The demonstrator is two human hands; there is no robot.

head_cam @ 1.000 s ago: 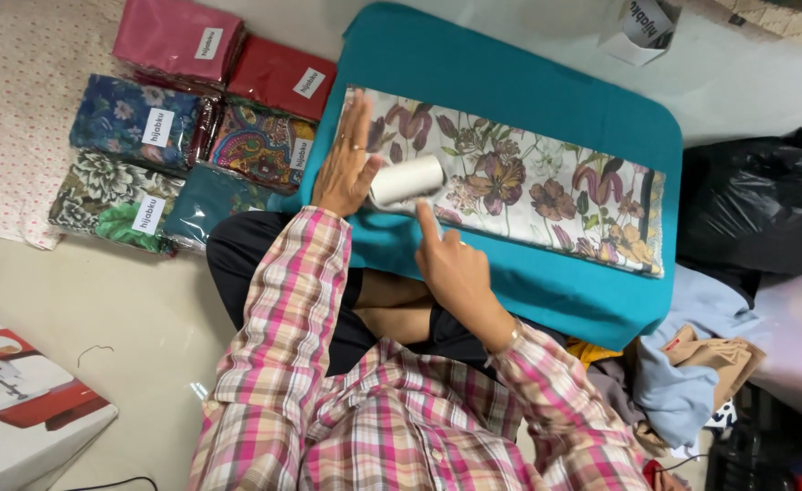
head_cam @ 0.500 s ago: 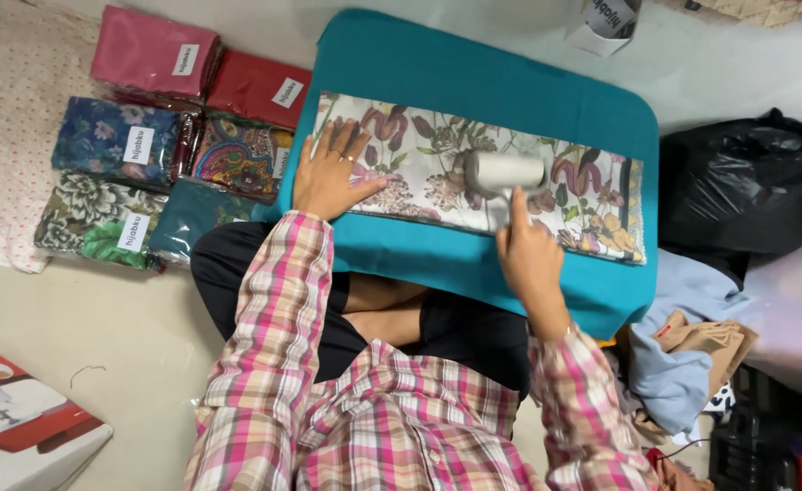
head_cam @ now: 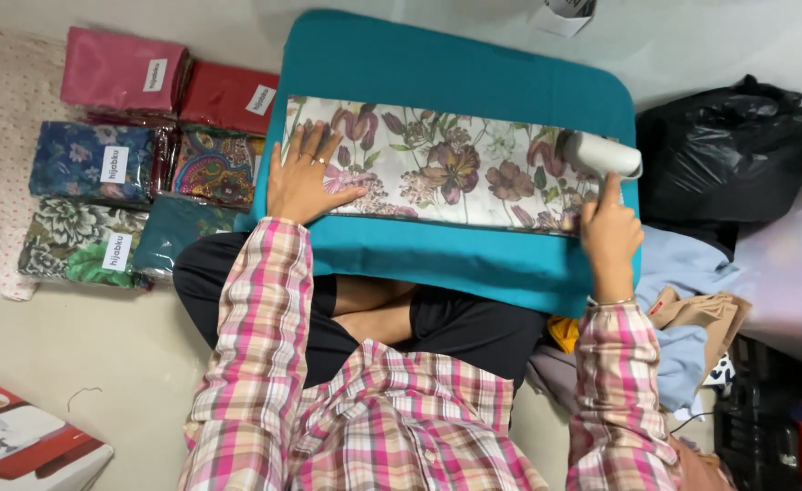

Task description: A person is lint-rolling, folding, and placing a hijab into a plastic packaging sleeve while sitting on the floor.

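Observation:
A folded floral cloth (head_cam: pixel 446 164) lies lengthwise on a teal padded board (head_cam: pixel 456 73) across my lap. My left hand (head_cam: pixel 303 177) lies flat on the cloth's left end, fingers spread, a ring on one finger. My right hand (head_cam: pixel 608 232) grips the handle of a white lint roller (head_cam: pixel 601 155), index finger stretched along it. The roller head rests at the cloth's right end, near the board's right edge.
Several packaged folded cloths (head_cam: pixel 128 155) with white labels lie in rows on the floor to the left. A black plastic bag (head_cam: pixel 728 155) sits at right, with a pile of clothes (head_cam: pixel 683 327) below it. A white and red box (head_cam: pixel 19 445) is at the lower left.
My right hand has run the lint roller along the floral cloth from its left end to its right end. My left hand stayed pressed on the left end.

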